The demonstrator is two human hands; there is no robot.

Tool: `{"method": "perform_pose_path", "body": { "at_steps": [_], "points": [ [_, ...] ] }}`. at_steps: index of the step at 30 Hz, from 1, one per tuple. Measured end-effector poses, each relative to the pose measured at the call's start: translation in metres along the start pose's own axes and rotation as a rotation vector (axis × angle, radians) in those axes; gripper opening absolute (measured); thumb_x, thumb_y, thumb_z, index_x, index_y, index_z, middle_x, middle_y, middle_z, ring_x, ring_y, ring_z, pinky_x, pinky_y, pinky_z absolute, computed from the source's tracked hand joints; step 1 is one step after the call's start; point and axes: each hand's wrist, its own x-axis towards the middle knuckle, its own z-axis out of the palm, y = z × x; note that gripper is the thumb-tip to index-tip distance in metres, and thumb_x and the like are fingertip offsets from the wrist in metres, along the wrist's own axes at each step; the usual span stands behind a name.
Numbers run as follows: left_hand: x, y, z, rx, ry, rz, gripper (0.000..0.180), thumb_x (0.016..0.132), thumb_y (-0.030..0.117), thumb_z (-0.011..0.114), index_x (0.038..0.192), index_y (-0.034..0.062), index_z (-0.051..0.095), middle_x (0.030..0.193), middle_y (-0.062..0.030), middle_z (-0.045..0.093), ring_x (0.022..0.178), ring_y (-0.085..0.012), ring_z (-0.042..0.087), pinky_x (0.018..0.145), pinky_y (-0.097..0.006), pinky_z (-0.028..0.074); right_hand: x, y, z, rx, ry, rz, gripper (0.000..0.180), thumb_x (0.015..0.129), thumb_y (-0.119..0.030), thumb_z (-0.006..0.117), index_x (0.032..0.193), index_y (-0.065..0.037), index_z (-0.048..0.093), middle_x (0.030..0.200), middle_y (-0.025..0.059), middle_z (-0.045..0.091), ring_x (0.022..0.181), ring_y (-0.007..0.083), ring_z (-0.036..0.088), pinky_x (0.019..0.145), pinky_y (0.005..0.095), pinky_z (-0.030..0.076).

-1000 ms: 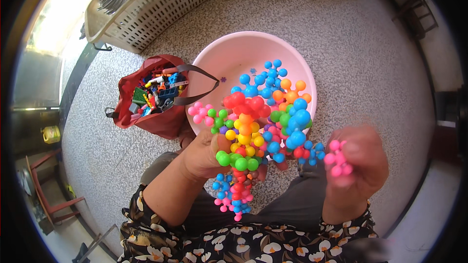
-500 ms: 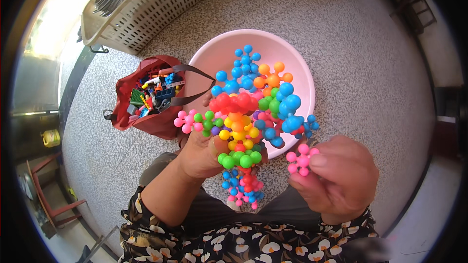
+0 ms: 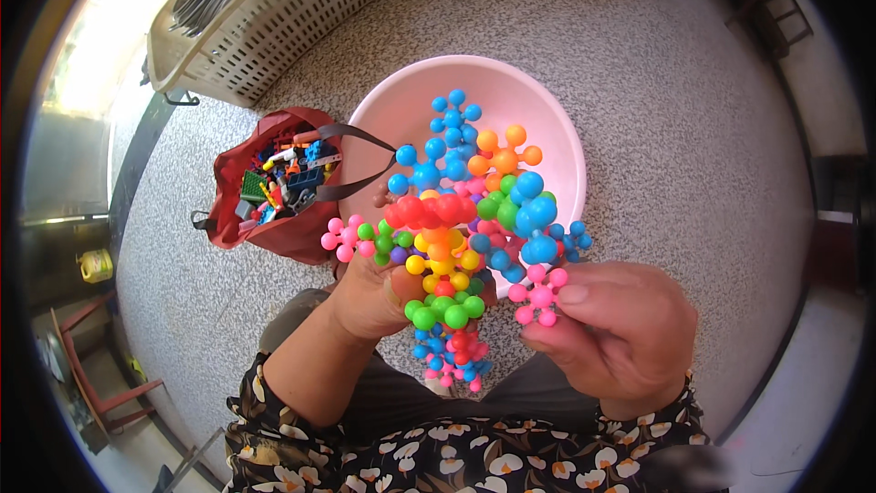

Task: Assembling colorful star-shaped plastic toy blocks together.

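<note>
My left hand (image 3: 372,297) is closed around the middle of a large cluster of joined ball-knob connector pieces (image 3: 442,265) in red, yellow, green, blue, orange and pink. Most of its fingers are hidden behind the cluster. Between the thumb and fingers of my right hand (image 3: 630,329) is a single pink ball-knob connector piece (image 3: 541,296). That piece is at the lower right of the cluster, close to its blue balls; whether they touch I cannot tell. Below both hands, a pink basin (image 3: 557,128) stands on the floor, partly covered by the cluster.
Left of the basin sits a red fabric bag (image 3: 306,237) filled with mixed toy parts, its dark handle reaching the basin's rim. A cream slotted plastic basket (image 3: 274,27) stands at the upper left. A reddish wooden chair (image 3: 91,374) is at the far left.
My right hand has moved left and slightly up, bringing the pink piece nearer the cluster. The cluster has shifted a little left and tilted slightly in my left hand.
</note>
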Motion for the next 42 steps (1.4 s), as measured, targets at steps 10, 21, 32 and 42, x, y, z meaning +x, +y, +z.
{"method": "perform_pose_path", "body": {
  "at_steps": [10,21,32,42],
  "points": [
    [0.002,0.000,-0.002,0.147,-0.051,0.020,0.056,0.079,0.031,0.065,0.117,-0.0040,0.043,0.101,-0.0133,0.058,0.087,-0.0232,0.061,0.072,-0.035,0.052,-0.004,0.001,-0.003,-0.022,0.019,-0.048,0.039,0.063,-0.008,0.078,0.097,-0.002,0.059,0.083,0.0069,0.064,0.070,0.0173,0.064,0.060,0.0249,0.052],
    [0.005,0.005,-0.001,-0.113,-0.143,-0.086,0.059,0.073,0.026,0.071,0.117,-0.0035,0.043,0.103,-0.0125,0.056,0.091,-0.0205,0.058,0.077,-0.033,0.050,-0.004,-0.001,0.000,-0.007,0.053,-0.056,0.036,0.063,-0.006,0.077,0.095,-0.002,0.060,0.082,0.0068,0.063,0.069,0.0168,0.063,0.059,0.0252,0.053],
    [0.012,0.016,0.021,0.033,0.052,-0.156,0.088,0.062,0.037,0.076,0.126,-0.0003,0.030,0.121,-0.0172,0.041,0.103,-0.0251,0.051,0.087,-0.039,0.045,-0.005,0.004,0.006,-0.104,0.077,-0.093,0.033,0.064,-0.010,0.077,0.093,-0.004,0.062,0.080,0.0056,0.063,0.066,0.0154,0.062,0.053,0.0243,0.051],
    [0.012,0.023,0.030,0.156,0.181,-0.208,0.108,0.055,0.045,0.079,0.134,0.0025,0.020,0.135,-0.0219,0.028,0.113,-0.0292,0.046,0.095,-0.043,0.040,-0.005,0.001,0.011,-0.033,0.103,0.022,0.033,0.066,-0.014,0.077,0.090,-0.004,0.058,0.076,0.0084,0.062,0.065,0.0168,0.063,0.055,0.0255,0.051]
  ]
}}
